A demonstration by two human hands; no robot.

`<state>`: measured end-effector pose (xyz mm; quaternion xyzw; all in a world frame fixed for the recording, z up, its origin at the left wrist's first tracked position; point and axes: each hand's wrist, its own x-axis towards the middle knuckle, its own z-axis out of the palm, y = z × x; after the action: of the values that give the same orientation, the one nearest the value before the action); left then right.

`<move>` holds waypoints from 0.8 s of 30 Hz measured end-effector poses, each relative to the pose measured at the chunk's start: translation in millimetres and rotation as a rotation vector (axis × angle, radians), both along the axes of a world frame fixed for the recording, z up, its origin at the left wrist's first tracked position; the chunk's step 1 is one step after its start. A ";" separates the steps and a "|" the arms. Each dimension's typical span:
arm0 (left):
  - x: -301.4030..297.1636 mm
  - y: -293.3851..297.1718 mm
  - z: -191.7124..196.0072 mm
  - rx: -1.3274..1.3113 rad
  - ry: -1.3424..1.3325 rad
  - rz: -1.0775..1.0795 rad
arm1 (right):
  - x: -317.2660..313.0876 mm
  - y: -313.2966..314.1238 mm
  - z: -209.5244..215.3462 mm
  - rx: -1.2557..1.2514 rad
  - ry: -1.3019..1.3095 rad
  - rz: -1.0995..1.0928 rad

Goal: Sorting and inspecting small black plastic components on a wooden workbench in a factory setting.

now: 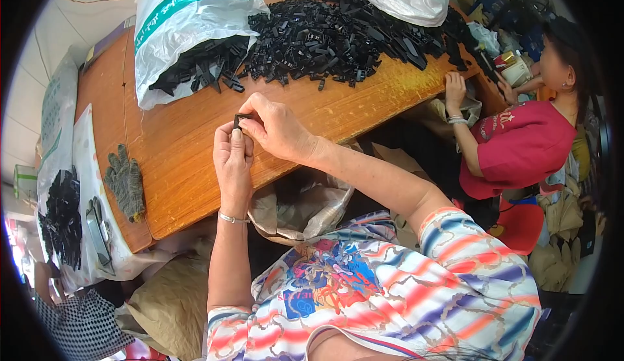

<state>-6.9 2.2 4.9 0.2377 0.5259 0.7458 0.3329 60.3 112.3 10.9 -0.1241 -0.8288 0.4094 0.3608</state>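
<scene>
The step in hand seemed to be working a black piece [238, 120], left of the frame's centre above the desk [185, 172], left hand [233, 156] and right hand [281, 128] both grasping it in a pinch grip, and the next move likely called for steady, fine pressure.

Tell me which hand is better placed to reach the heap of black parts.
Probably the right hand: it lies nearer the heap of black plastic parts, with the left hand farther back. Both hold one small black part, so the right would need to let go first.
</scene>
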 end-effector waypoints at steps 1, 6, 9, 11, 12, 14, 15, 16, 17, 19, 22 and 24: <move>-0.6 -0.5 -2.2 -0.001 0.000 0.001 | 0.4 0.0 0.3 0.059 -0.029 -0.005; -0.1 0.7 -9.7 0.038 0.007 0.048 | 2.1 -2.6 5.2 0.232 -0.109 -0.017; -1.0 -0.1 -16.6 0.018 0.049 0.107 | 3.7 -4.0 10.2 0.362 -0.201 0.019; -2.0 2.5 -18.3 0.024 0.029 0.119 | 3.4 -0.6 9.3 0.470 -0.248 0.083; -2.3 3.2 -19.1 0.029 0.011 0.141 | 2.4 0.7 9.3 0.468 -0.252 0.082; -1.3 4.2 -25.2 0.051 -0.059 0.158 | -0.5 1.5 8.7 0.500 -0.275 0.145; -0.6 6.7 -26.4 0.078 -0.125 0.173 | -1.4 1.5 4.6 0.499 -0.280 0.138; -0.3 8.6 -26.6 0.078 -0.129 0.165 | -2.4 0.9 -1.4 0.481 -0.279 0.127; -0.2 10.2 -25.9 0.049 -0.142 0.182 | -3.6 1.1 -6.3 0.462 -0.278 0.115; -0.5 10.2 -25.6 0.018 -0.162 0.204 | -3.2 -2.2 -6.6 0.424 -0.270 0.100; -0.7 9.8 -22.8 -0.007 -0.195 0.176 | -4.3 -0.6 -6.8 0.412 -0.256 0.090; -6.2 7.0 -22.5 -0.006 -0.196 0.108 | -2.2 0.7 -6.4 0.408 -0.276 0.066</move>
<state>-13.1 9.2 -17.6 0.1339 0.5052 0.7807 0.3426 58.0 113.0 4.4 -0.0766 -0.9392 0.2244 0.2482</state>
